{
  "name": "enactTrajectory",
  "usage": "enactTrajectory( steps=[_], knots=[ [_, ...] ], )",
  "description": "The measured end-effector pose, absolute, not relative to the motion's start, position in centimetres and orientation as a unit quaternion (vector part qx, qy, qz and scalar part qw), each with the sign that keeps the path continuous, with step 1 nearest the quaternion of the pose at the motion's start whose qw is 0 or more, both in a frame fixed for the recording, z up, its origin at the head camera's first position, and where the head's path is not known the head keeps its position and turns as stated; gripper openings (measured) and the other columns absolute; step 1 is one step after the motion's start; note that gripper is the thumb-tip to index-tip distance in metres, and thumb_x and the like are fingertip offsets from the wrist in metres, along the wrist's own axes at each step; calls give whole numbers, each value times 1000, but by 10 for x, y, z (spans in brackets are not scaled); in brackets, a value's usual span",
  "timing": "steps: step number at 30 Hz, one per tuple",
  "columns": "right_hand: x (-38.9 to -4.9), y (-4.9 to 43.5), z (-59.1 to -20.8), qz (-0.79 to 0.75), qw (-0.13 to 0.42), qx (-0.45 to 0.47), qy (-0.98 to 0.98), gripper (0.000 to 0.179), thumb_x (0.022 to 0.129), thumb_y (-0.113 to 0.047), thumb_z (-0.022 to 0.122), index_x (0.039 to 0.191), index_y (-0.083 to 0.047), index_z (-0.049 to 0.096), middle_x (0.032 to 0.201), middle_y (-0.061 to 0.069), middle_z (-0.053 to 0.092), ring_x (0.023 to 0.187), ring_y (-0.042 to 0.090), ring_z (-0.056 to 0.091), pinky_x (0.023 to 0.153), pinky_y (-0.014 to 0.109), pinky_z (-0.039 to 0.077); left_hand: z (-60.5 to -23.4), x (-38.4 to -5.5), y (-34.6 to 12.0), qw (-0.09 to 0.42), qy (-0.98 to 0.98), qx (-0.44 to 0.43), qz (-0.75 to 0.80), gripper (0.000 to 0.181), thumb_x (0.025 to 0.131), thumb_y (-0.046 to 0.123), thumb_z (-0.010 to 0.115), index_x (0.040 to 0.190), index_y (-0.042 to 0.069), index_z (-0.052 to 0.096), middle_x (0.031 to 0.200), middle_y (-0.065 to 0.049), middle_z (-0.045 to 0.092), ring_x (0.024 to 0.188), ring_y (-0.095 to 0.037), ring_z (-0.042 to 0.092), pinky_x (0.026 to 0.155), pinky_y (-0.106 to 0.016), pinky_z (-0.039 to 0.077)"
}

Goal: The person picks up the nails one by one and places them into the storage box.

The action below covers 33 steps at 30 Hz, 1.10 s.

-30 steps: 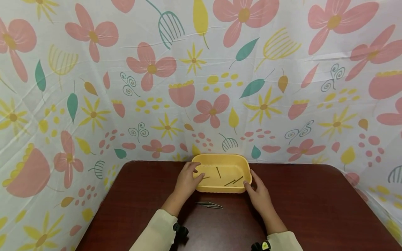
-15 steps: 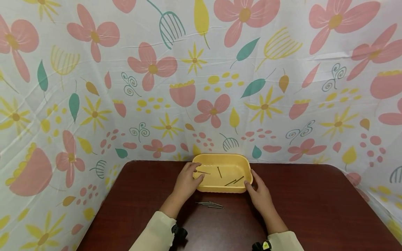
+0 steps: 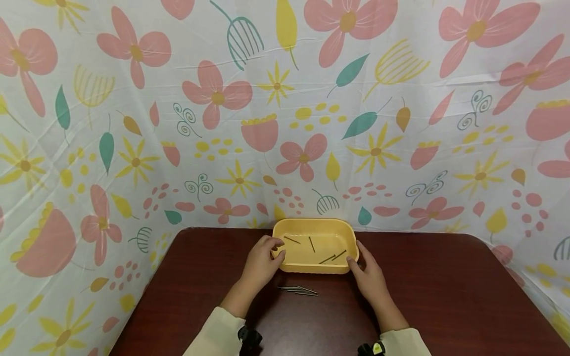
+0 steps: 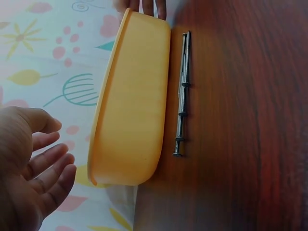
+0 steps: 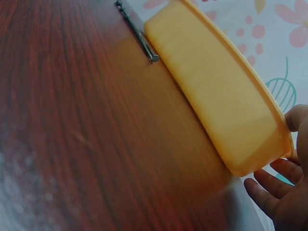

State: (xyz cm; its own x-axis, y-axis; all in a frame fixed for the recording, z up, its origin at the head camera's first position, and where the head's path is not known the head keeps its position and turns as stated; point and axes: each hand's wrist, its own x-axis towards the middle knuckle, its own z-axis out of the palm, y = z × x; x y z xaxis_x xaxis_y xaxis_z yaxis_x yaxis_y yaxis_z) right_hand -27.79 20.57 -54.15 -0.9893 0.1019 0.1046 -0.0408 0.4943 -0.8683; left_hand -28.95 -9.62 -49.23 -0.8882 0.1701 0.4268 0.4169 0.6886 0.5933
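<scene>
A yellow plastic tray (image 3: 320, 269) stands at the table's far edge, with several nails (image 3: 312, 244) lying scattered inside. My left hand (image 3: 261, 259) is at the tray's left end, its fingers loosely bent. In the left wrist view that hand (image 4: 38, 168) is seen beside the tray's end wall, holding nothing. At the opposite end my right hand (image 3: 369, 274) holds the tray, thumb on the rim and fingers along the outside. A small bunch of nails (image 3: 298, 290) lies on the table in front of the tray; their flat heads show in the left wrist view.
The dark reddish-brown table (image 3: 445, 296) extends to both sides of the tray. Right behind its far edge hangs a white cloth (image 3: 392, 188) printed with flowers and leaves. A black wrist camera (image 3: 250, 340) sits at the left sleeve.
The left hand has drawn back a little to the left. The nail by its fingertips has shifted and now lies toward the tray's back left. The right hand keeps its place on the tray.
</scene>
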Motion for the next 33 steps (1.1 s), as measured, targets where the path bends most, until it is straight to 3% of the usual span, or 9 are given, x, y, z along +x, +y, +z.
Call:
enactTrajectory(
  steps=[13,24,33],
  knots=[
    [-278,206,-541,501,75,-12,-862,65,106,-34,52,162,-12,25,165,18,29,150,36,30,110,54,43,-501,-277,-104,159,-907,-182,-344,14,93,16,72,105,12,73,92,6,64,78,-5,61,71,-21,52],
    [-277,206,-542,500,75,-11,-863,66,106,-36,52,161,-12,26,165,17,29,151,37,30,110,55,43,-512,-268,-107,125,-920,-193,-317,12,93,17,72,104,16,72,95,8,67,86,-7,64,76,-25,54],
    [-277,205,-540,510,63,-20,-858,65,106,-34,52,162,-12,25,165,16,29,150,35,30,110,54,43,-514,-262,-106,141,-918,-202,-311,7,91,16,74,97,18,71,94,8,65,85,-6,61,77,-24,54]
  ],
)
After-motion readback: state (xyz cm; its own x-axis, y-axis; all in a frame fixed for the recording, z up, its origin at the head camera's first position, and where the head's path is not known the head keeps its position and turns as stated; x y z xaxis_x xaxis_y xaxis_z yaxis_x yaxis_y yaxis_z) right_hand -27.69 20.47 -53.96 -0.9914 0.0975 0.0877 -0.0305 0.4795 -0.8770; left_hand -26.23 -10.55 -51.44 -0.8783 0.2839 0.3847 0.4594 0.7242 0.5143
